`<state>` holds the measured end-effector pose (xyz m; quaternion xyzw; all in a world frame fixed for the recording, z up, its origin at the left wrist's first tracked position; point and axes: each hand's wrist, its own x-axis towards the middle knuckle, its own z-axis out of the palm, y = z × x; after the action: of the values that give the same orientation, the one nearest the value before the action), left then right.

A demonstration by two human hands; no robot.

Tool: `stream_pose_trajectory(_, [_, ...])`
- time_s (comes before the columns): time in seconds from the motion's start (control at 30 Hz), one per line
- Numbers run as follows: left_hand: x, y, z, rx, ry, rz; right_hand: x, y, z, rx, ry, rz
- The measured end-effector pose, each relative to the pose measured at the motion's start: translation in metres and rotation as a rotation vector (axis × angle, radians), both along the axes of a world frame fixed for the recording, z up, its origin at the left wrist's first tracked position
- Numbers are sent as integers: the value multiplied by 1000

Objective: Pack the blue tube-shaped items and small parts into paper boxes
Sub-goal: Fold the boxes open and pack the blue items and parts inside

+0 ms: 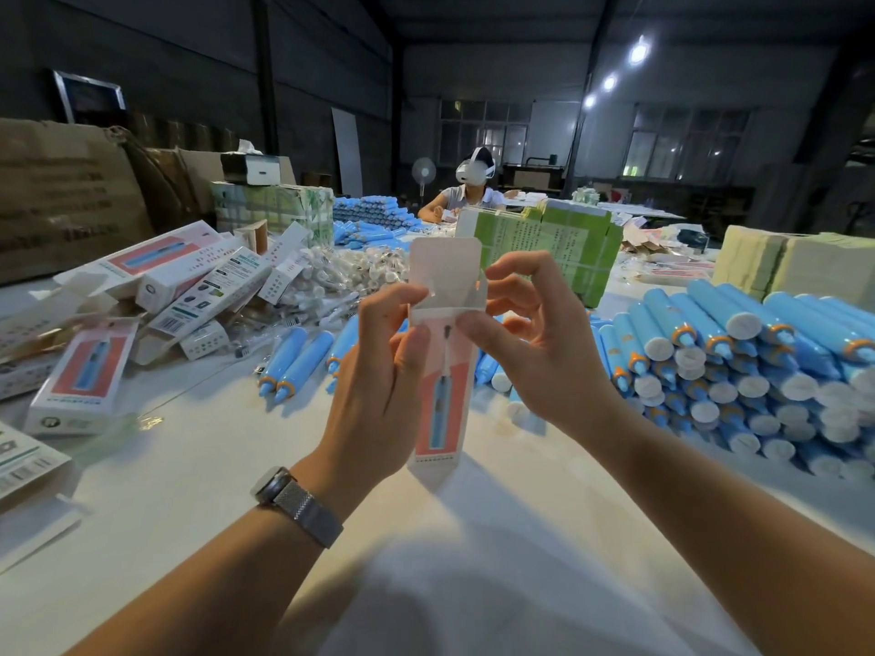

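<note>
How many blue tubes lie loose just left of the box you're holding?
2 blue tubes with orange collars, side by side on the white table: one, the other. More lie partly hidden behind the left hand.

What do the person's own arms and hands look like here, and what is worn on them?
Both forearms are bare, no sleeves or gloves in view. The left hand has a watch on its wrist, with a silver mesh metal band. The right hand wears nothing visible: no ring, no band.

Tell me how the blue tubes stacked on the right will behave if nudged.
The blue tubes look round and smooth, so they would probably roll. They lie piled in layers, so a push may well bring some sliding down. They seem rigid plastic, likely light.
</note>
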<state>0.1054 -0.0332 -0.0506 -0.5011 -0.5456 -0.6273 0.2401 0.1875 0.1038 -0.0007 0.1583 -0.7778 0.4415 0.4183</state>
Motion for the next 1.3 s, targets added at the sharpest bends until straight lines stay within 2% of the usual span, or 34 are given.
stream_pose_trajectory(0.2, [0,0,1,24,-34,-6,1,-5,0,-7,20,18])
stream_pose_trajectory(0.47, [5,0,3,37,19,-9,3,1,1,36,18,29])
stream_pose_trajectory(0.63, [4,-1,4,30,-30,-26,1,3,5,-23,16,101])
stream_pose_trajectory(0.8, [6,-2,8,15,12,-19,2,-2,7,-112,72,141])
stream_pose_trajectory(0.97, [8,-1,8,34,-9,-46,4,0,10,-69,38,116])
stream_pose_trajectory(1.07, [9,0,9,48,-83,-96,2,-1,10,-64,23,134])
stream_pose_trajectory(1.3, [8,-1,9,-11,-9,66,0,5,7,-12,-5,133])
